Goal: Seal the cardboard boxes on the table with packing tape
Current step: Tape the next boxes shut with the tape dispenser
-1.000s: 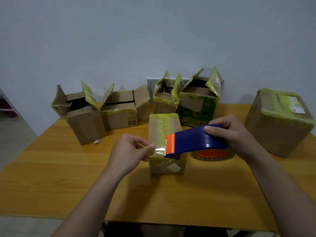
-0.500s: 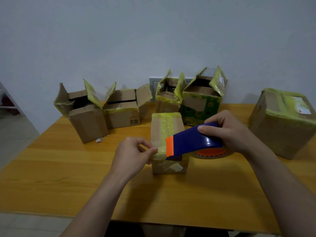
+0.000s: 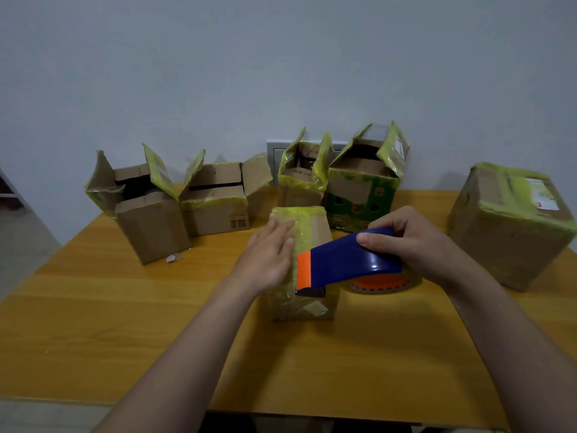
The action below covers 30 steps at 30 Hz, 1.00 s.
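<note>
My left hand (image 3: 268, 257), fingers flat, smooths tape (image 3: 307, 242) on the small box (image 3: 315, 225) beneath my palm as my right hand (image 3: 418, 245) grips the tape dispenser (image 3: 346, 260) just beside it; next, likely, a firm tear against the blade.

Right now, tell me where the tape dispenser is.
In the head view, the blue and orange tape dispenser sits centre-right, gripped by the right hand over the near end of the small taped box, whose top the left hand presses.
</note>
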Each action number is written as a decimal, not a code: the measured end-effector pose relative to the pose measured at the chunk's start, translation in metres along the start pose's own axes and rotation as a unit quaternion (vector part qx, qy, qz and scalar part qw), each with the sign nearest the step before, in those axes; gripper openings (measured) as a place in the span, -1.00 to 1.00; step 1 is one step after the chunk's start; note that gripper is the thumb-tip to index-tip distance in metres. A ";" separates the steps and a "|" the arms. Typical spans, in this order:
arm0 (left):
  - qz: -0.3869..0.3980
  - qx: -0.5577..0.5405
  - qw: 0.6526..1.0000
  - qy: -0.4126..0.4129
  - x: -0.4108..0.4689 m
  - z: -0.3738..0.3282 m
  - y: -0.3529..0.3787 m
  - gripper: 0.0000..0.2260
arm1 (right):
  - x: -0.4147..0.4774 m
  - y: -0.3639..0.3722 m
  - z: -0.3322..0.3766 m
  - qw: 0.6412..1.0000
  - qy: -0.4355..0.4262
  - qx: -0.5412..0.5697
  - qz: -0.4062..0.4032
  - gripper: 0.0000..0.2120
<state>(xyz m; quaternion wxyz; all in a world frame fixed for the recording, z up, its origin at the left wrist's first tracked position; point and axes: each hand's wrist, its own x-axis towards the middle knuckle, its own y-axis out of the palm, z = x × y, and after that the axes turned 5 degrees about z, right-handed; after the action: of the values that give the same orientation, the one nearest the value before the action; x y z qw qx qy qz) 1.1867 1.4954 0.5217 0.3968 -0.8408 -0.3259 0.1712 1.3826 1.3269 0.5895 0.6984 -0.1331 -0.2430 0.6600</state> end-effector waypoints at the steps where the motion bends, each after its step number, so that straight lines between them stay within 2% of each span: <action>1: 0.023 0.021 0.999 -0.010 0.005 0.001 0.004 -0.54 | -0.001 -0.001 0.000 1.000 0.003 0.006 0.003 -0.54; 6: 0.061 0.108 0.992 -0.030 0.013 0.009 0.002 -0.50 | -0.009 -0.006 -0.007 0.999 0.027 0.015 0.015 -0.67; 10: 0.063 0.135 0.988 -0.026 0.011 0.006 0.000 -0.49 | -0.022 -0.026 -0.007 0.999 0.036 0.022 -0.028 -0.71; 14: 0.070 0.218 0.973 -0.021 0.017 -0.003 -0.006 -0.48 | -0.027 -0.027 -0.013 0.999 0.030 0.009 -0.032 -0.67; 17: 0.063 0.181 0.981 -0.041 0.023 -0.020 -0.001 -0.45 | -0.026 -0.025 -0.016 0.999 0.028 0.006 -0.033 -0.66; 19: 0.040 0.145 0.987 -0.063 0.025 -0.026 0.012 -0.38 | -0.027 -0.026 -0.017 0.999 0.029 0.017 -0.031 -0.68; 22: 0.004 0.172 0.983 -0.067 0.025 -0.023 0.025 -0.23 | -0.030 -0.027 -0.020 0.999 0.029 0.026 -0.028 -0.69; 30: 0.019 0.210 0.974 -0.078 0.024 -0.021 0.024 0.06 | -0.050 -0.049 -0.026 0.996 0.032 0.046 -0.071 -0.69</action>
<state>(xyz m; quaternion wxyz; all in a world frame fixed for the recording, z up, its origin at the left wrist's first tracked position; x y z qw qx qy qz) 1.2257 1.4886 0.5156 0.5348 -0.7287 -0.2963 0.3086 1.4378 1.2762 0.5842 0.7561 -0.1047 -0.1984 0.6148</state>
